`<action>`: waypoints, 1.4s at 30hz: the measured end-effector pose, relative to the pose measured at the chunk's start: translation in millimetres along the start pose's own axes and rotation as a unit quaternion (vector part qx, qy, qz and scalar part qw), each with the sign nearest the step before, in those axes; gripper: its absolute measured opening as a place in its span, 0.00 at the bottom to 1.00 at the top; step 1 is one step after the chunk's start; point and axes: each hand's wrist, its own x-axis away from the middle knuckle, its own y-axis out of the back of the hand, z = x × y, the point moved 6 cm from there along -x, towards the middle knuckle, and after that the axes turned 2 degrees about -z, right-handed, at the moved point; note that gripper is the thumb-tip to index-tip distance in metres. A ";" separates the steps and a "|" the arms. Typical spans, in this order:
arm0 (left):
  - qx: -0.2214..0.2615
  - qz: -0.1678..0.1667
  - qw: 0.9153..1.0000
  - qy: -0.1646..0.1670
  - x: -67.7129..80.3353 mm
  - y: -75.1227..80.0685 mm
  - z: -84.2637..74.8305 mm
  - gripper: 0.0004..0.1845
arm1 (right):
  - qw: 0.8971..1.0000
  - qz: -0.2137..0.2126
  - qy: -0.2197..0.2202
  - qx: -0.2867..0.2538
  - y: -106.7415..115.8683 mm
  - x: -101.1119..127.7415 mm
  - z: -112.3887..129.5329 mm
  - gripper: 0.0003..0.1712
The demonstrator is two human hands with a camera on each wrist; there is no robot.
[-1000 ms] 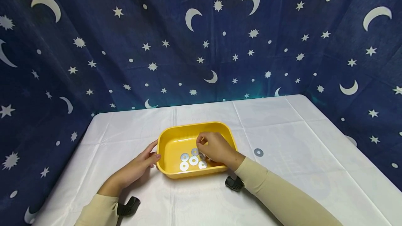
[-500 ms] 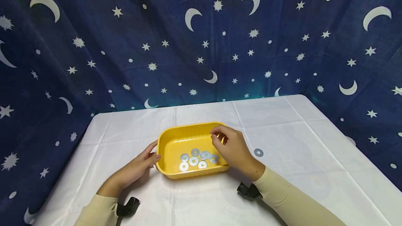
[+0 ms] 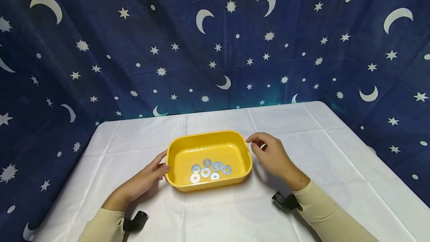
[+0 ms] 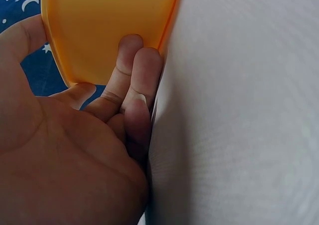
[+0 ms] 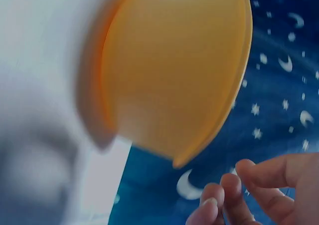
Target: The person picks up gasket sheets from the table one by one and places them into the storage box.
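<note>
Washers (image 3: 209, 169) lie flat in the yellow tray (image 3: 174, 152), near its front wall. The left hand (image 3: 144, 180) holds the tray's left wall, thumb over the rim and fingers (image 4: 142, 68) pressed on the outside. The right hand (image 3: 270, 154) hangs just right of the tray, fingers loosely bent, holding nothing I can see. If that hand bumps the rim, the light tray could slide on the smooth white cloth (image 3: 319, 141) or tip, and the washers could roll out.
</note>
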 end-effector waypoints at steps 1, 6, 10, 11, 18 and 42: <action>0.000 0.000 1.000 0.000 -0.3 -0.1 -0.2 0.35 | 1.000 0.008 -0.008 0.004 2.6 -1.5 -5.0 0.10; 0.003 -0.002 1.000 -0.001 -0.8 0.4 -0.7 0.36 | 0.997 0.049 -0.054 0.031 13.0 -8.7 -31.8 0.10; 0.003 -0.001 1.000 -0.001 -0.8 0.0 -0.6 0.36 | 0.991 0.089 -0.084 0.050 16.8 -11.5 -51.6 0.10; 0.003 -0.001 1.000 0.000 -1.1 -0.2 -0.6 0.36 | 0.990 0.097 -0.091 0.050 17.6 -11.9 -55.8 0.10; 0.000 -0.003 1.000 0.006 -0.5 -0.8 -0.5 0.37 | 0.980 0.155 -0.115 0.043 17.3 -13.7 -74.3 0.10; -0.006 -0.002 1.000 0.006 0.8 -2.7 -3.9 0.37 | 0.941 0.316 -0.116 0.025 19.4 -0.6 -109.1 0.12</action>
